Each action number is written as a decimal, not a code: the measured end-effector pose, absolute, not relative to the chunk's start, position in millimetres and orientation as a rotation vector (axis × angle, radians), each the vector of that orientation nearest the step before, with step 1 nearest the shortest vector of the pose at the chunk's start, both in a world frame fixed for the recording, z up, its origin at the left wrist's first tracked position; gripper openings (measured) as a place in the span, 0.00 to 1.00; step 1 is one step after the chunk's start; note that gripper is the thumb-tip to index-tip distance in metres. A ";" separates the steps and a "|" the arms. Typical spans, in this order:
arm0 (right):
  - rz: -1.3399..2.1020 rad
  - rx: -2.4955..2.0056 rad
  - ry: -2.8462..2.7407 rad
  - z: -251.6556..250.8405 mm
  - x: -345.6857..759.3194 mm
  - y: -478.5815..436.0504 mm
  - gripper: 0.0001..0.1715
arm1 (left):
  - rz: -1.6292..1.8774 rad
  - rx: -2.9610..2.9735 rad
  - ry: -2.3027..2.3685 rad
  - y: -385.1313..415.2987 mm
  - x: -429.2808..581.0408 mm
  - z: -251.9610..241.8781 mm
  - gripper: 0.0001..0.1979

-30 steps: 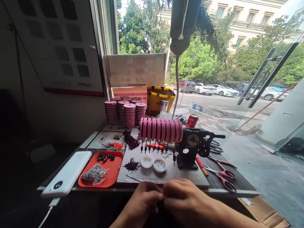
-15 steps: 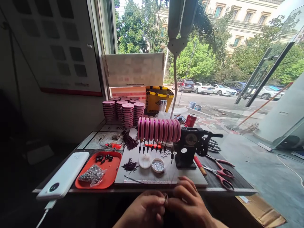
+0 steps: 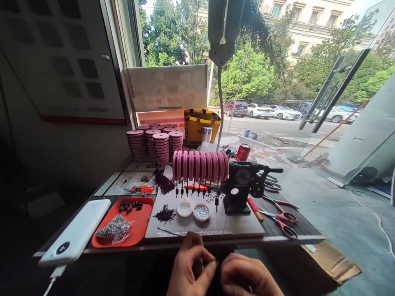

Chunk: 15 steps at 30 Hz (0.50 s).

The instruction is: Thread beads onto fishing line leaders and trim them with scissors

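Observation:
My left hand (image 3: 191, 269) is below the front edge of the table, thumb and finger pinched on something small and dark that I cannot make out. Close by on its right, my right hand (image 3: 245, 274) is curled closed, and its fingers hide whatever is in them. Beyond them, a row of pink spools (image 3: 200, 165) sits on a black hand-cranked winder (image 3: 239, 187), with thin threads and dark weights hanging below. A round dish of pale beads (image 3: 201, 212) and a white round lid (image 3: 184, 206) lie on the board (image 3: 191, 229), beside dark cut threads (image 3: 165, 213).
An orange tray (image 3: 142, 224) with a bag of beads (image 3: 114, 229) is at left, next to a white power bank (image 3: 77, 230). Scissors (image 3: 285, 217), a red-handled brush (image 3: 255, 209) and a red can (image 3: 243, 152) are at right. Stacked pink spools (image 3: 160, 148) stand behind.
My hands have drawn slightly apart; the left has turned, its forefinger raised, and the right has dropped lower and curled more. The view has shifted a little to the right.

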State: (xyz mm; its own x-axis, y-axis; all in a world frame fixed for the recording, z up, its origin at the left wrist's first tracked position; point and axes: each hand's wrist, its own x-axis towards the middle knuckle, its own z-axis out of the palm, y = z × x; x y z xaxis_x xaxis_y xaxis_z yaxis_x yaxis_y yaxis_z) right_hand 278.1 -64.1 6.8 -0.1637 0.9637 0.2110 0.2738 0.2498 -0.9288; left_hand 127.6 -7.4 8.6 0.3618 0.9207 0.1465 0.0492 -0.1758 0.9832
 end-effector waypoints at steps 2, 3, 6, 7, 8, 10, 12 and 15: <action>0.957 -1.171 -1.614 10.5 278.0 -64.4 0.25 | 1.047 1.461 0.923 -10.9 129.1 2.9 0.06; 0.949 -1.171 -1.610 12.2 278.0 -64.1 0.25 | 1.061 1.417 0.938 -12.1 130.1 -0.2 0.05; 0.877 -1.146 -1.579 19.7 279.0 -62.0 0.23 | 1.092 1.334 0.945 -13.9 133.9 -6.3 0.05; 0.863 -1.147 -1.569 23.8 279.9 -61.2 0.23 | 1.098 1.322 0.925 -13.9 134.9 -6.7 0.05; 0.855 -1.157 -1.567 28.7 281.1 -60.6 0.22 | 1.097 1.311 0.901 -13.5 135.6 -6.5 0.06; 0.832 -1.219 -1.592 40.0 285.0 -60.1 0.18 | 1.057 1.272 0.858 -12.0 135.4 -4.7 0.05; 0.776 -1.327 -1.660 50.6 289.8 -60.4 0.13 | 0.980 1.236 0.802 -9.9 133.7 -3.1 0.02; 0.655 -1.462 -1.781 59.8 296.0 -61.7 0.11 | 0.880 1.200 0.703 -7.3 131.4 -3.8 0.05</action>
State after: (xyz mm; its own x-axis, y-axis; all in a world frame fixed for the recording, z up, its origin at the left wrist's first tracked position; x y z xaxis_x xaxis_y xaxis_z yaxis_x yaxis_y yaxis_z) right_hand 296.0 -61.7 59.8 -0.0885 0.9726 0.2149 0.6015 0.2241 -0.7668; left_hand 131.4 -7.3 -3.8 0.4970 0.8677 -0.0067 -0.1982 0.1211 0.9726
